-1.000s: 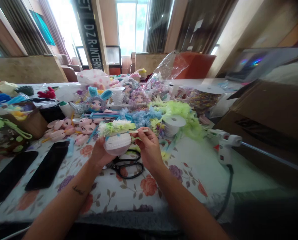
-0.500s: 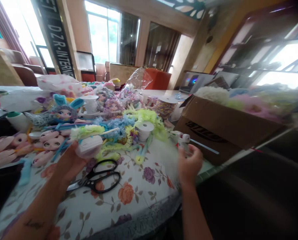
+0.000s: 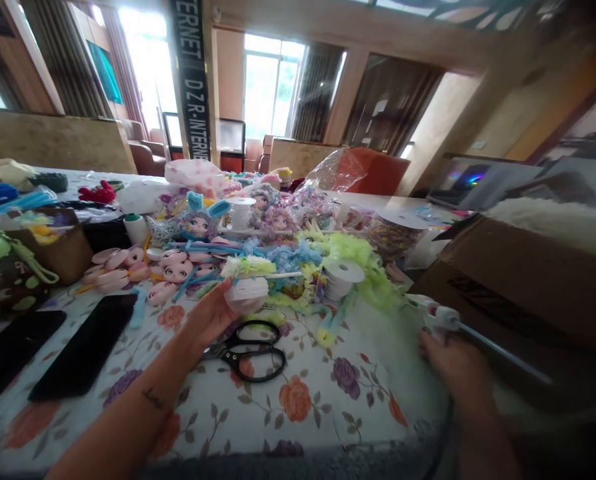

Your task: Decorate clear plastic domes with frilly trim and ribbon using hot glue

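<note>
Right hand (image 3: 457, 365): moved, since the earliest frame, from the pale strip (image 3: 284, 275) to the glue gun (image 3: 443, 319), well right of the scissors (image 3: 231, 358); curled around the handle, with finer finger detail lost to blur.
Left hand (image 3: 215, 312): stayed just beyond the scissors, closed partway around the white rounded piece (image 3: 251, 293).
White rounded piece: held up just beyond the scissors, topped with fluffy yellow-green trim (image 3: 251, 267).
Pale strip: jutted rightward from the trim, freed from the right hand; apparently left to the left hand's support alone.
Glue gun: pointed leftward, toward the scissors' side, near the cardboard box (image 3: 533, 300).
White spool (image 3: 342, 287): stood beyond and right of the scissors.
Doll faces (image 3: 175, 270): lay beyond and left of the scissors.
</note>
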The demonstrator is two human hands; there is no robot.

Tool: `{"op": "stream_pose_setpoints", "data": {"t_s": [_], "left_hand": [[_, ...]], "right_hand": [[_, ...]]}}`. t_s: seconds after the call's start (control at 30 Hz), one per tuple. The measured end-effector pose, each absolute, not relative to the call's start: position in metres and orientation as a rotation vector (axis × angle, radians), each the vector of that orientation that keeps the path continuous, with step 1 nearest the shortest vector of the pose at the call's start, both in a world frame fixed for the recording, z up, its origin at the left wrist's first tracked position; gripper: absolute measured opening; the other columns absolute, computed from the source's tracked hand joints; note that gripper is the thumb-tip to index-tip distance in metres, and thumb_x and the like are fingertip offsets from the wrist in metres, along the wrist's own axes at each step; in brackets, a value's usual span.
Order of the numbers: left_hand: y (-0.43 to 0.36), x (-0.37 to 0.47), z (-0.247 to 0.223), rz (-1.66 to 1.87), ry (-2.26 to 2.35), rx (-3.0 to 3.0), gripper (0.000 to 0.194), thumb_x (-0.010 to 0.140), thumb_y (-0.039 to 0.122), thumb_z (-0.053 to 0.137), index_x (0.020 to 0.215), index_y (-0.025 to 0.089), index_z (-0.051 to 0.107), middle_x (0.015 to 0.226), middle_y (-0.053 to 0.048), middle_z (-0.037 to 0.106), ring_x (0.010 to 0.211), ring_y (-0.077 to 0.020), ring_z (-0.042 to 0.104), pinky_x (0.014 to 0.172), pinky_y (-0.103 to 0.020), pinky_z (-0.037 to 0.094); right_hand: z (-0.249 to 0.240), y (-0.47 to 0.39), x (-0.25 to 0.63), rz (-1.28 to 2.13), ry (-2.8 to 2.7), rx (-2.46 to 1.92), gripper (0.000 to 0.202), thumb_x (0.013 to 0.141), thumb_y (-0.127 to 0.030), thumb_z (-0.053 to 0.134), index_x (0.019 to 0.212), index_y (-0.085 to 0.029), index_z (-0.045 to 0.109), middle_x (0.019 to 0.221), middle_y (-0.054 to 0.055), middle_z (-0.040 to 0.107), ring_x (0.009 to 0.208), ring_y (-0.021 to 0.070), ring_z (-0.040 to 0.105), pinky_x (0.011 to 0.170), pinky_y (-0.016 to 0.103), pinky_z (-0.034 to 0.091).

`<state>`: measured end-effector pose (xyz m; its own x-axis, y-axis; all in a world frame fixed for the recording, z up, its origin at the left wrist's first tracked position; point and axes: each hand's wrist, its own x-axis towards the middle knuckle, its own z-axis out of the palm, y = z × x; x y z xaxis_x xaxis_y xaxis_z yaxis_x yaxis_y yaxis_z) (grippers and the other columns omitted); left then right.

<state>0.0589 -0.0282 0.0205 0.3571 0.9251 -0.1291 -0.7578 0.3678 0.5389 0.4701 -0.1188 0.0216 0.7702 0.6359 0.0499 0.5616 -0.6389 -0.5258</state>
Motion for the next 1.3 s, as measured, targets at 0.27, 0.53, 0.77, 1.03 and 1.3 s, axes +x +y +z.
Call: {"op": "stream_pose_setpoints", "data": {"t_s": [0.27, 0.53, 0.77, 1.03, 1.3], "left_hand": [[-0.026, 0.061, 0.018, 1.116, 0.531, 0.496, 0.031, 0.091, 0.025, 0.057, 0.118, 0.012, 0.062, 0.109, -0.014, 0.073, 0.098, -0.0266, 0.071, 0.084, -0.043, 0.06], [-0.021, 0.057, 0.028, 1.31, 0.688, 0.517, 0.016, 0.086, 0.021, 0.061, 0.097, 0.012, 0.068, 0.088, -0.007, 0.075, 0.075, -0.0178, 0.07, 0.067, -0.028, 0.059], [-0.018, 0.053, 0.026, 1.319, 0.655, 0.569, 0.014, 0.077, 0.019, 0.067, 0.09, 0.014, 0.068, 0.09, -0.005, 0.074, 0.079, -0.0183, 0.07, 0.074, -0.029, 0.057], [-0.021, 0.058, 0.021, 1.265, 0.703, 0.646, 0.033, 0.076, 0.022, 0.071, 0.108, 0.015, 0.067, 0.096, -0.006, 0.074, 0.082, -0.0199, 0.071, 0.072, -0.029, 0.057], [-0.025, 0.061, 0.025, 1.286, 0.723, 0.659, 0.037, 0.073, 0.021, 0.072, 0.109, 0.015, 0.066, 0.097, -0.006, 0.074, 0.083, -0.0196, 0.071, 0.071, -0.027, 0.058]], "right_hand": [[0.017, -0.168, 0.313, 1.087, -0.744, -1.209, 0.029, 0.068, -0.04, 0.074, 0.086, -0.017, 0.07, 0.066, 0.003, 0.067, 0.043, 0.0131, 0.051, 0.04, 0.025, 0.038], [0.017, -0.139, 0.226, 1.493, -0.9, -1.103, 0.044, 0.079, -0.052, 0.065, 0.098, -0.012, 0.07, 0.046, -0.001, 0.058, 0.03, 0.0081, 0.04, 0.027, 0.017, 0.023], [0.019, -0.135, 0.213, 1.395, -0.927, -1.141, 0.039, 0.083, -0.052, 0.062, 0.077, -0.013, 0.068, 0.04, -0.001, 0.056, 0.031, 0.0074, 0.04, 0.031, 0.017, 0.028], [0.014, -0.135, 0.212, 1.378, -0.938, -1.133, 0.038, 0.084, -0.049, 0.06, 0.071, -0.014, 0.066, 0.04, -0.001, 0.057, 0.03, 0.0076, 0.042, 0.034, 0.018, 0.029], [0.013, -0.135, 0.212, 1.386, -0.92, -1.147, 0.038, 0.084, -0.048, 0.059, 0.068, -0.014, 0.065, 0.04, 0.0, 0.057, 0.031, 0.0074, 0.042, 0.034, 0.018, 0.031]]}}
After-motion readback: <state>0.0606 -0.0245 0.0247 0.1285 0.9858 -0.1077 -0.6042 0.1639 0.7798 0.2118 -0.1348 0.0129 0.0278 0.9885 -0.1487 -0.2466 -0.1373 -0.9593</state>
